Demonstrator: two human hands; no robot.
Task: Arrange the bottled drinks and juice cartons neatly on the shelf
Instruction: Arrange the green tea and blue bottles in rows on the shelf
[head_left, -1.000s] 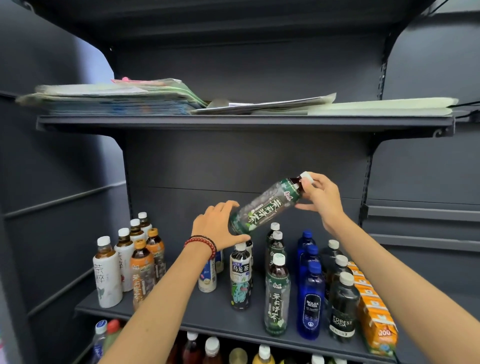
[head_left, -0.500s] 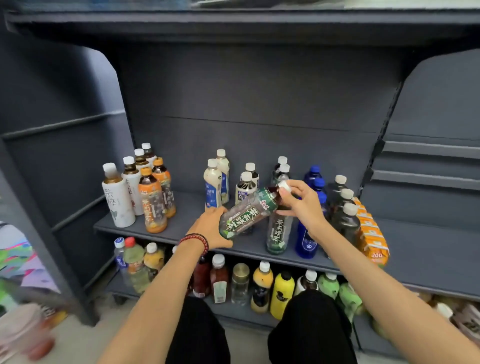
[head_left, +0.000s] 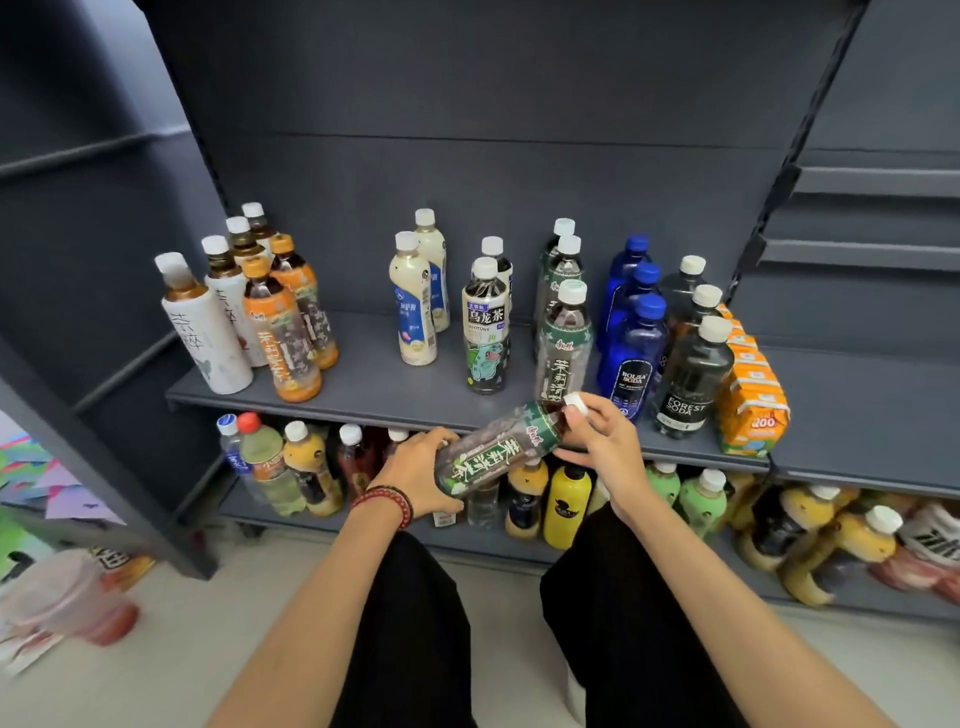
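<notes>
While the left hand (head_left: 415, 470) curls its fingers round the base of a tea bottle (head_left: 493, 452), the right hand (head_left: 602, 447) pinches the bottle's white cap (head_left: 575, 402) between thumb and fingertips. The bottle hangs tilted between them, cap up and to the right, just in front of the shelf (head_left: 363, 387) edge and not resting on it. A bracelet (head_left: 387, 501) of red beads sits on the left wrist.

Far left of the grip and lower, a blurred cup (head_left: 67, 597) lies on the floor. Up and left of the grip, at the shelf's left end, white bottles (head_left: 205, 338) stand in a file with orange bottles (head_left: 283, 338) just beside them. Above the left hand, two milk bottles (head_left: 413, 306) stand one behind the other, then two oolong bottles (head_left: 485, 322) likewise. Straight above the grip, just behind the held cap, three green bottles (head_left: 566, 332) with the same label as the held one stand in a file. Up and right of the grip come three blue bottles (head_left: 631, 343), then three soda bottles (head_left: 693, 374), all upright. Farthest right, orange cartons (head_left: 753, 400) sit in a row just beside the sodas.

Below the grip, on the shelf underneath, a yellow bottle (head_left: 569, 501) stands under the right hand, among mixed drinks. Further right there, toppled bottles (head_left: 831, 540) lie on their sides.
</notes>
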